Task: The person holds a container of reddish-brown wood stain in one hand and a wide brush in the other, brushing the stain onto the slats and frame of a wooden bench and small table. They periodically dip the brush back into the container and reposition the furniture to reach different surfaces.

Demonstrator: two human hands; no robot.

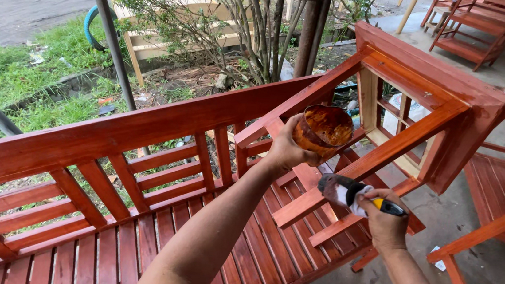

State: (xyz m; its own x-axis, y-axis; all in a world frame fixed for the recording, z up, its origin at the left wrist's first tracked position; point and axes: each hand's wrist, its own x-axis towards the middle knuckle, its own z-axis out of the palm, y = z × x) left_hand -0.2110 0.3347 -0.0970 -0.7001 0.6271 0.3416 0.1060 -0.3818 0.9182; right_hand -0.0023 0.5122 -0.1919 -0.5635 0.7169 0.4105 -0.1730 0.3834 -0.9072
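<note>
- Stain cup (326, 130): small round container, coated orange-brown inside and out, tilted w/ its mouth toward the camera, held up over the red-brown slatted bench (132, 235).
- Left hand (287, 148): fingers wrapped round the cup's side and bottom, closed on it; cup sits at the fingertips, above and just left of the right hand.
- Right hand (385, 223): fist closed round a brush (346, 191) w/ a yellow-and-black handle, white rag bunched at the grip; dark bristle end points left, toward the left hand, just below the cup.
- Brush tip is near a bench armrest slat, can't tell if touching.
- Beyond both hands: small stained table frame (428, 109) lying on its side atop the bench.
- Right of the right hand: more red-brown chairs (501, 184) on concrete floor.
- Far past the left hand: grass, shrubs (172, 11), metal poles.
</note>
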